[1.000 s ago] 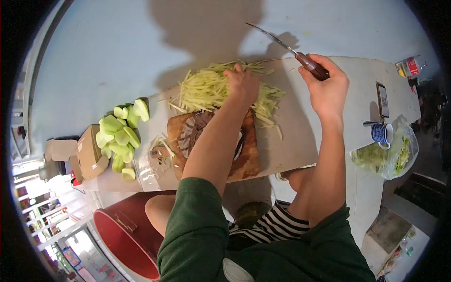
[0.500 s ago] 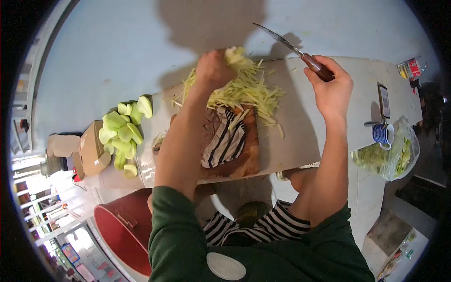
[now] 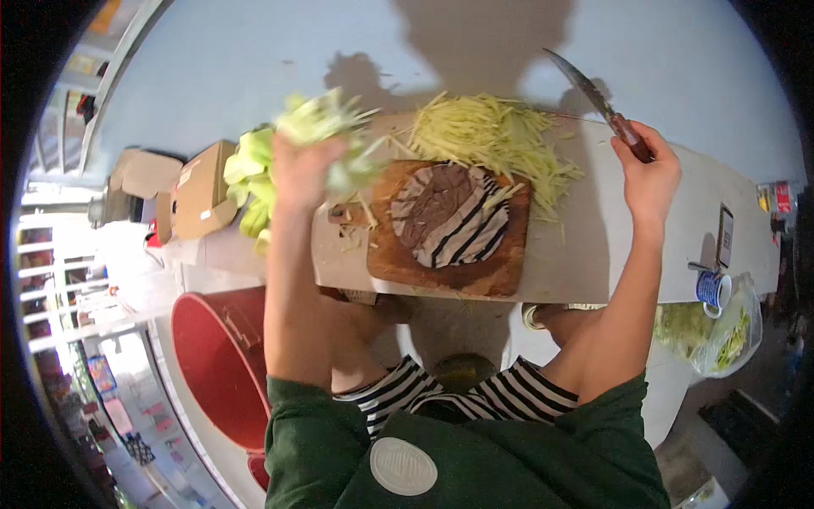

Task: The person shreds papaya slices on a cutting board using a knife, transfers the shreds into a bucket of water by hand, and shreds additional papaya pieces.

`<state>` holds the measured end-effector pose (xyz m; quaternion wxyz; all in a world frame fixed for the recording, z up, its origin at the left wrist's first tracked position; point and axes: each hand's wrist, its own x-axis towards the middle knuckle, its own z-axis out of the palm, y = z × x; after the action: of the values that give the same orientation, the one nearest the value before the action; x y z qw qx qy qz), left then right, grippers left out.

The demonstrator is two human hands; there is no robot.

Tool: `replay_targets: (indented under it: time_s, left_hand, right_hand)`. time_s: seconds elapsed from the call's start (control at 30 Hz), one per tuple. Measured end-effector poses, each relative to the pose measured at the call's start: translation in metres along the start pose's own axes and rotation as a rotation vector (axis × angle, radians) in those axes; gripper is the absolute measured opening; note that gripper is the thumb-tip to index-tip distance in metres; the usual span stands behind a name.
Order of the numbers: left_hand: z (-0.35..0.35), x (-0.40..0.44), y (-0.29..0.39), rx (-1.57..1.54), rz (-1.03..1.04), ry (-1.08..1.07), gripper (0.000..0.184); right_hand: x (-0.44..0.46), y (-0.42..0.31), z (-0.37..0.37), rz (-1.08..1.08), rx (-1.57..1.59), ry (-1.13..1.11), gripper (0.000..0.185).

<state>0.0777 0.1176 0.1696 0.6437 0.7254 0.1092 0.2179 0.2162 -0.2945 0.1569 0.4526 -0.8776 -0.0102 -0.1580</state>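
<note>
No word or number legible. Oval patch on green shirt: lettering blurred. Blue-and-white mug: print too small. Phone: screen pattern unresolved. Red label and cardboard box: markings unreadable.

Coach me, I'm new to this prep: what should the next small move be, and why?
Probably lower the left hand and lay its loose strips on the table: the hand is raised and full, with strips poking out, while the right hand holds the knife well off to the side.
</note>
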Motion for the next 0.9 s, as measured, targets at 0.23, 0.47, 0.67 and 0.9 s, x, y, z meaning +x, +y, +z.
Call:
replay_targets:
  time_s: [0.23,0.47,0.67,0.9]
  left_hand:
    - [-0.271,-0.193,0.062,0.052,-0.089,0.564,0.078]
    - [-0.323,-0.322,0.045,0.011,-0.421,0.748,0.075]
    - [-0.357,-0.395,-0.045,0.68,-0.921,0.722,0.063]
    - [-0.274,-0.249,0.029,0.96,-0.188,0.642,0.027]
  right_hand:
    - [-0.005,0.006,0.008,-0.007,-0.025,-0.05,0.031]
    - [-0.008,0.015,0.02,-0.081,-0.067,-0.086,0.03]
    - [-0.015,0.006,0.023,-0.071,-0.05,-0.117,0.029]
    - [-0.016,0.006,0.022,-0.035,-0.009,-0.113,0.028]
